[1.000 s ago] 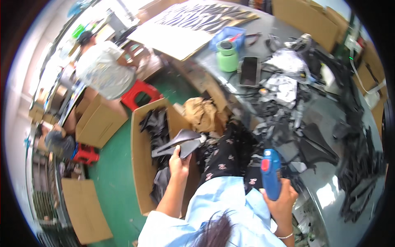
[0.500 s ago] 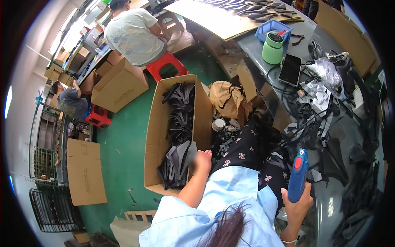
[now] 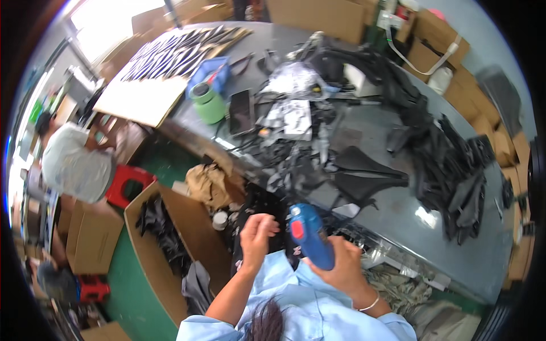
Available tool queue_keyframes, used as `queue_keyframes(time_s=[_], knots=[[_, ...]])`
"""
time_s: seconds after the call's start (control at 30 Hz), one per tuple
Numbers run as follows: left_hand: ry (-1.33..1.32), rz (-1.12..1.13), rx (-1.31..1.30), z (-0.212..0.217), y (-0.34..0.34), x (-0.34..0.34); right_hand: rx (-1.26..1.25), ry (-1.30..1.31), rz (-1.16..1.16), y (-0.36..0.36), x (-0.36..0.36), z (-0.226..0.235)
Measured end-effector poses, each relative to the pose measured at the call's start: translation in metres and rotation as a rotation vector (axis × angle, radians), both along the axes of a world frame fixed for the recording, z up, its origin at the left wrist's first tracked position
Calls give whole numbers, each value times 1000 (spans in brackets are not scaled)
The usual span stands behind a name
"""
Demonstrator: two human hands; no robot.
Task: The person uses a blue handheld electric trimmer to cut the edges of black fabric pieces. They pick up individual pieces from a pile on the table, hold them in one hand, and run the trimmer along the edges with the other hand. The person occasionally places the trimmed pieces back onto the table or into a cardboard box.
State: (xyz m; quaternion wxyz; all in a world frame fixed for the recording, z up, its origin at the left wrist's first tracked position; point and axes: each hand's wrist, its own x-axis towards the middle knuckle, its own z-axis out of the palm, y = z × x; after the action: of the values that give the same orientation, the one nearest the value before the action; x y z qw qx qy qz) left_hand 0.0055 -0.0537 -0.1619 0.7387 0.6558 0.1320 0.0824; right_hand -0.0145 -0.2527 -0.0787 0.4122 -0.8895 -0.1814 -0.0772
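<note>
My right hand [image 3: 343,266] is wrapped round a blue handheld power tool [image 3: 311,237] with a red button, its tip pointing up and away from me. Just left of the tool, over my lap, my left hand [image 3: 256,237] is raised with loosely bent fingers, and nothing shows in it. Black saddle-shaped pieces [image 3: 362,162] lie on the grey table [image 3: 375,219] beyond the tool. At my left stands a tall cardboard box [image 3: 199,241] with dark pieces [image 3: 162,230] stacked inside and a grey one [image 3: 196,284] on top.
Black scraps [image 3: 293,167], a phone [image 3: 242,112], a green bottle [image 3: 207,103] and a blue bin [image 3: 211,73] occupy the table's left part. More black material [image 3: 455,176] is heaped on the right. A person [image 3: 77,162] sits on a red stool [image 3: 126,183] at far left.
My view has swung right toward the table. My left hand has come away from the box to beside the tool. My right hand has brought the tool in front of my body.
</note>
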Motion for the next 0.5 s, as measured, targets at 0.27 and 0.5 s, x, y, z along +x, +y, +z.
queue_keyframes(time_s=[0.27, 0.5], knots=[[-749, -505, 806, 43, -160, 104, 183, -131, 63, -3, -13, -8], [-473, -545, 1331, 27, -209, 134, 260, -63, -60, -12, -17, -8]])
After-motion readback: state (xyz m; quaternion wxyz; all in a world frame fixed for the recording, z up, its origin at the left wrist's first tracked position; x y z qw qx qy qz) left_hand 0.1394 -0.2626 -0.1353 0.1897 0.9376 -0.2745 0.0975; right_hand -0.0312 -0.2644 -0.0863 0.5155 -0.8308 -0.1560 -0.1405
